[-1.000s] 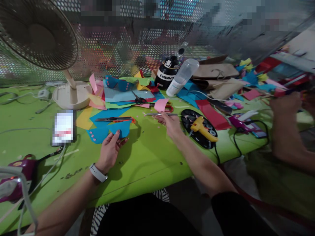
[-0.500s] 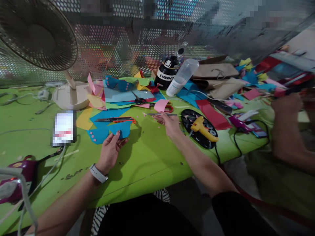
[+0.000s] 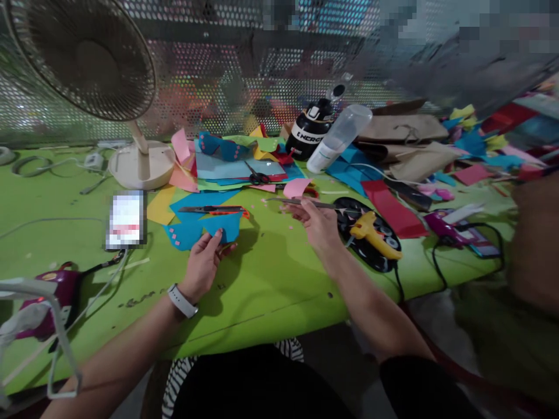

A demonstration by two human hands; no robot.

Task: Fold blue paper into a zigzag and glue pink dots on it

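My left hand (image 3: 205, 262) pinches the lower edge of a blue paper glasses cut-out (image 3: 177, 235), which has small pink squares stuck on its left end. In my right hand (image 3: 318, 224) is a pair of thin metal tweezers (image 3: 279, 201), held nearly level, pointing left. Tiny pink paper pieces (image 3: 290, 227) lie scattered on the green table around the tweezers. Just beyond the blue cut-out rests a utility knife (image 3: 209, 209) with an orange end. A yellow glue gun (image 3: 373, 235) lies on a black palette tray (image 3: 345, 206) to the right of my right hand.
Stacked coloured paper, black scissors (image 3: 259, 176) and another blue glasses cut-out (image 3: 222, 148) lie behind. A fan (image 3: 142, 163), a phone (image 3: 125, 218) and a purple glue gun (image 3: 48, 297) are left. A black bottle (image 3: 308, 134) stands behind; another person's arm (image 3: 537, 233) is right.
The view has shifted, so the table appears further right. Both hands keep their holds, and the tweezers stay near the pink pieces. The other person's arm looks nearer and lower.
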